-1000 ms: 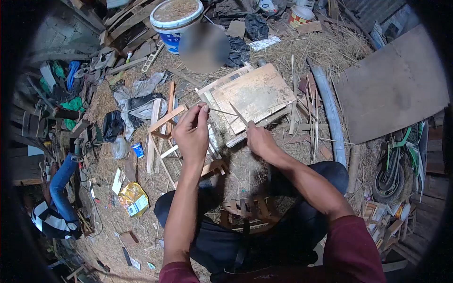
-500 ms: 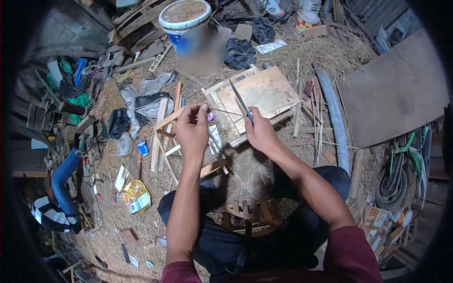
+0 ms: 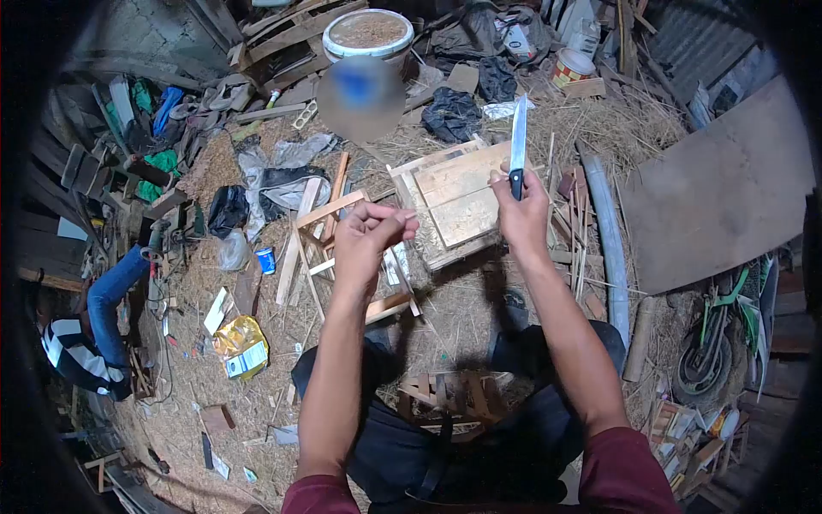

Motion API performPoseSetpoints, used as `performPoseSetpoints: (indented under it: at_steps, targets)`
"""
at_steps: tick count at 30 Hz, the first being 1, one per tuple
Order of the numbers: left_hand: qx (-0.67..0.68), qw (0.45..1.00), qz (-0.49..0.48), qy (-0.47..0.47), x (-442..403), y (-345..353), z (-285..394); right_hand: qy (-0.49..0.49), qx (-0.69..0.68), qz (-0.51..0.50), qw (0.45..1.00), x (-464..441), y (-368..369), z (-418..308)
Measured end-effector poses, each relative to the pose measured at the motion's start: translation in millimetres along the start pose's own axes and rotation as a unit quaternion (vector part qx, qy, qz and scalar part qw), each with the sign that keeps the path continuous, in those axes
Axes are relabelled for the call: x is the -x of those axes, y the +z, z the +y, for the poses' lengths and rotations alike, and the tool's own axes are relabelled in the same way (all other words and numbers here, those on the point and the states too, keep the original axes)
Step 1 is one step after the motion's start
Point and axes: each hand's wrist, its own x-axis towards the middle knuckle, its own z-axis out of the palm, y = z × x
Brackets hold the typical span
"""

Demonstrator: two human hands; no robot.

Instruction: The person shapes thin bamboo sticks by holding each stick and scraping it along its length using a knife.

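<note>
A knife (image 3: 519, 141) with a dark handle is held in my right hand (image 3: 524, 210), its blade pointing up and away from me. My left hand (image 3: 370, 236) is pinched on a thin stick (image 3: 419, 211), which reaches toward the right over the boards. Behind and between both hands lies a low wooden stand topped with pale boards (image 3: 454, 184), scattered with shavings. A small wooden frame (image 3: 330, 210) stands beside and below my left hand.
A white-rimmed bucket (image 3: 368, 30) stands at the back. A grey pole (image 3: 608, 236) and a large brown sheet (image 3: 719, 188) are on the right. A yellow bag (image 3: 240, 343) lies at left on the straw. Another person (image 3: 86, 351) is at the far left.
My right hand has moved right and up, and the knife blade now points upward, apart from my left hand. My left hand has turned inward with the stick. The view has shifted.
</note>
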Motion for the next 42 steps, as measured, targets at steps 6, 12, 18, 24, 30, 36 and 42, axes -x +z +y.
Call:
performPoseSetpoints:
  at_steps: [6, 12, 18, 24, 30, 36, 42]
  targets:
    - [-0.044, 0.959, -0.196, -0.2, 28.8, 3.1, 14.0, 0.031, -0.128, -0.092, 0.987, 4.4, -17.0, -37.4]
    - [0.038, 0.931, -0.257, -0.255, 50.1, 12.1, 12.6, 0.003, -0.135, -0.125, 0.983, 15.1, -19.1, -47.5]
    - [0.108, 0.94, -0.212, -0.244, 55.8, 17.9, 11.2, -0.137, -0.033, -0.008, 0.99, 20.4, -13.0, -58.7]
    - [0.085, 0.97, -0.139, -0.183, 50.9, 20.0, 15.1, -0.052, 0.016, 0.002, 0.999, 39.9, -47.2, -94.8]
    - [0.155, 0.964, -0.165, -0.142, 64.4, 19.0, 18.6, -0.159, 0.278, -0.025, 0.947, 73.5, -82.4, -140.0]
    - [0.077, 0.974, -0.167, -0.134, 128.3, 43.9, 25.0, -0.165, 0.365, -0.127, 0.907, 147.3, -85.6, -136.8]
    - [-0.105, 0.965, -0.157, -0.183, 194.2, 63.3, -32.5, -0.083, 0.459, -0.183, 0.865, 199.9, -98.2, -91.8]
